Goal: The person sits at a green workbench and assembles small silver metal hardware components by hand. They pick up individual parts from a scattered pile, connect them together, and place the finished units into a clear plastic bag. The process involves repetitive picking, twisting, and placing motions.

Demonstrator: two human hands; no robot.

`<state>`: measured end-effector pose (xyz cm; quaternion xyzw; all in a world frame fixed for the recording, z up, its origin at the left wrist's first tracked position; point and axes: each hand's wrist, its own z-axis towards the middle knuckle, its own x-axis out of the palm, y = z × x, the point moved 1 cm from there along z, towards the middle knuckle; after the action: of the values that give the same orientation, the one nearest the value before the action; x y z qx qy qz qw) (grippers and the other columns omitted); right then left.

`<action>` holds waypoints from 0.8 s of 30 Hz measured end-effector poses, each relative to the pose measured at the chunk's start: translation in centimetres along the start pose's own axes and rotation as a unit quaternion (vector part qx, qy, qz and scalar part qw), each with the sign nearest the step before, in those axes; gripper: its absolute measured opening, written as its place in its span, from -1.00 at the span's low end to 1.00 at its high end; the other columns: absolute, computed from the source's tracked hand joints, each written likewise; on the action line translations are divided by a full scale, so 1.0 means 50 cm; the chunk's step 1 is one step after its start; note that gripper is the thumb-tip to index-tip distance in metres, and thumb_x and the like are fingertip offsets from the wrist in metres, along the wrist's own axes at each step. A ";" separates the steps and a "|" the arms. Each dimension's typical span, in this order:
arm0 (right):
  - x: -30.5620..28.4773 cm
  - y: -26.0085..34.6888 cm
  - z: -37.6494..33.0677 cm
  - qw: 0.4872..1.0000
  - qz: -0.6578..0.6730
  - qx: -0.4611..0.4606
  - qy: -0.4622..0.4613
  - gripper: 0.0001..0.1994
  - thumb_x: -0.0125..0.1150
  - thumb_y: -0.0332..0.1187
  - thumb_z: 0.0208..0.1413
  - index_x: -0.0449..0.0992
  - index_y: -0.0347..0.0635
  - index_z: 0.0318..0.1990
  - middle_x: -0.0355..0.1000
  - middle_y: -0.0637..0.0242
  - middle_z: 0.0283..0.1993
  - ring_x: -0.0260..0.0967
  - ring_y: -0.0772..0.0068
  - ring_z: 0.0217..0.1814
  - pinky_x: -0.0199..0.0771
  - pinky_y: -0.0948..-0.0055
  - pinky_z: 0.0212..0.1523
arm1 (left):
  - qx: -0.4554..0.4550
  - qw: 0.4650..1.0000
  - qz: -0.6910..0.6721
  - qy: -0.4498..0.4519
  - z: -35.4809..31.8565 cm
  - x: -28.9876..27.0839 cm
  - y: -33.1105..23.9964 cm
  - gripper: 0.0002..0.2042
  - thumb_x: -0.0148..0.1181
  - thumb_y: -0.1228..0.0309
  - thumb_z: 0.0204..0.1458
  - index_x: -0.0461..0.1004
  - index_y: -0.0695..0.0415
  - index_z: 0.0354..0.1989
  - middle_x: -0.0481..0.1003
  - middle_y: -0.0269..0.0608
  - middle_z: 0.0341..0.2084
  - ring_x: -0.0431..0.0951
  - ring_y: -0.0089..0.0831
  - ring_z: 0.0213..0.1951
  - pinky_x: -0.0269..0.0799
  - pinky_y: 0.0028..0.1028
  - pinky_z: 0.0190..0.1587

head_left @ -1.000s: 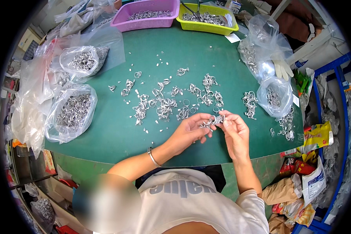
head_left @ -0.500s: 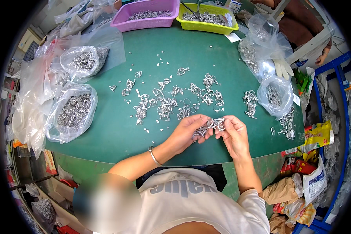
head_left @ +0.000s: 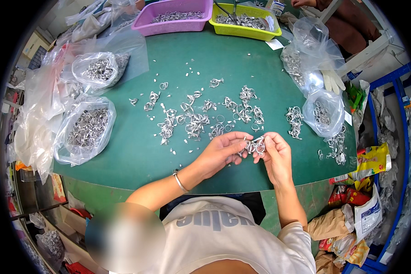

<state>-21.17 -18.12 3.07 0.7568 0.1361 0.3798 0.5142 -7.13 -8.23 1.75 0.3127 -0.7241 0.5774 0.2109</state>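
Note:
Near the front edge of the green table, my two hands meet over a small cluster of silvery metal rings (head_left: pixel 255 146). My left hand (head_left: pixel 223 150) pinches the cluster's left end between thumb and fingers. Thumb and fingertips of my right hand (head_left: pixel 276 155) grip a ring at the right end. How many rings lie inside the left hand is hidden by its fingers. Just beyond, loose heaps of similar rings (head_left: pixel 196 123) are spread over the tabletop, with small metal bits among them. A smaller heap (head_left: pixel 294 122) lies to the right of my right hand.
Clear plastic bags of rings stand at left (head_left: pixel 89 130) and right (head_left: pixel 323 112). A purple basket (head_left: pixel 144 28) and a yellow-green basket (head_left: pixel 219 30), with pliers (head_left: pixel 234 13) in it, hold more at the back. Another person's hand (head_left: pixel 304 3) shows at the far right.
The rings in my hands have shifted, and fewer show beneath my left fingers. The other person's hand has moved from the right side to the top. The view has shifted slightly.

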 end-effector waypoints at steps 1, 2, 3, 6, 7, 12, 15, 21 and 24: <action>0.000 -0.001 0.002 1.000 0.022 0.017 0.010 -0.81 -0.08 -0.39 0.22 0.33 -0.36 -0.14 0.41 0.22 -0.39 0.39 0.49 -0.42 0.46 0.52 -0.47 | -0.007 1.000 -0.012 -0.011 0.002 0.003 -0.001 -0.74 -0.03 0.34 0.15 0.36 0.23 -0.07 0.41 -0.27 -0.45 0.37 -0.60 -0.45 0.25 -0.63 -0.51; 0.001 -0.002 0.004 0.998 0.044 0.033 0.020 -0.81 -0.08 -0.40 0.21 0.33 -0.36 -0.13 0.41 0.21 -0.37 0.39 0.49 -0.40 0.46 0.51 -0.45 | -0.014 0.999 -0.025 -0.023 0.002 0.005 -0.003 -0.73 -0.03 0.34 0.15 0.36 0.23 -0.06 0.41 -0.27 -0.44 0.37 -0.61 -0.44 0.26 -0.63 -0.51; 0.001 -0.004 0.005 0.996 0.066 0.051 0.031 -0.81 -0.07 -0.40 0.21 0.33 -0.36 -0.12 0.41 0.21 -0.36 0.39 0.49 -0.37 0.46 0.51 -0.43 | -0.016 0.999 -0.027 -0.023 0.000 0.009 -0.012 -0.74 -0.02 0.36 0.14 0.36 0.23 -0.07 0.41 -0.28 -0.45 0.37 -0.61 -0.44 0.25 -0.64 -0.51; 0.002 -0.003 0.001 0.999 -0.002 0.026 0.044 -0.76 -0.02 -0.48 0.16 0.31 -0.37 -0.03 0.41 0.21 -0.29 0.38 0.48 -0.30 0.45 0.51 -0.34 | -0.001 0.999 0.029 -0.027 -0.004 0.016 -0.029 -0.76 0.03 0.40 0.10 0.37 0.22 -0.07 0.41 -0.30 -0.47 0.36 -0.64 -0.46 0.24 -0.65 -0.51; 0.002 -0.002 0.001 0.998 -0.027 0.022 0.047 -0.74 -0.01 -0.49 0.15 0.31 -0.38 -0.02 0.41 0.22 -0.28 0.38 0.48 -0.30 0.44 0.52 -0.33 | 0.018 0.995 0.091 -0.029 -0.003 0.010 -0.024 -0.76 0.05 0.42 0.09 0.37 0.21 -0.08 0.41 -0.31 -0.47 0.36 -0.65 -0.47 0.24 -0.65 -0.52; 0.003 -0.001 0.003 0.998 -0.003 0.039 0.041 -0.74 -0.01 -0.55 0.12 0.30 -0.37 -0.01 0.40 0.17 -0.23 0.40 0.42 -0.27 0.47 0.52 -0.30 | 0.061 0.982 0.172 -0.046 -0.002 0.004 -0.021 -0.73 0.12 0.51 0.02 0.37 0.21 -0.08 0.40 -0.35 -0.48 0.35 -0.66 -0.49 0.24 -0.66 -0.49; -0.006 0.000 0.007 0.992 0.088 0.086 0.039 -0.75 -0.02 -0.59 0.10 0.30 -0.35 -0.04 0.39 0.15 -0.22 0.41 0.39 -0.26 0.48 0.50 -0.28 | 0.121 0.970 0.206 -0.047 -0.003 0.003 -0.019 -0.71 0.12 0.55 0.00 0.37 0.22 -0.06 0.41 -0.35 -0.46 0.38 -0.66 -0.43 0.31 -0.66 -0.39; -0.020 -0.009 0.012 0.988 0.133 0.073 0.032 -0.78 -0.04 -0.62 0.08 0.29 -0.33 -0.09 0.36 0.17 -0.22 0.39 0.40 -0.27 0.45 0.51 -0.30 | 0.166 0.933 0.315 -0.061 -0.009 0.006 -0.016 -0.69 0.14 0.57 -0.02 0.40 0.20 -0.05 0.42 -0.38 -0.43 0.38 -0.72 -0.39 0.33 -0.68 -0.32; -0.015 -0.005 0.009 0.990 0.119 0.056 0.051 -0.76 0.00 -0.62 0.07 0.31 -0.35 -0.07 0.37 0.21 -0.24 0.36 0.46 -0.26 0.40 0.55 -0.30 | 0.124 0.941 0.300 -0.093 -0.015 0.015 -0.023 -0.76 0.15 0.53 0.00 0.43 0.21 -0.12 0.46 -0.38 -0.42 0.32 -0.75 -0.50 0.28 -0.68 -0.46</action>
<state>-21.30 -18.75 2.44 0.7750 0.0925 0.4678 0.4146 -6.91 -7.83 3.23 0.1573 -0.7233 0.6675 -0.0811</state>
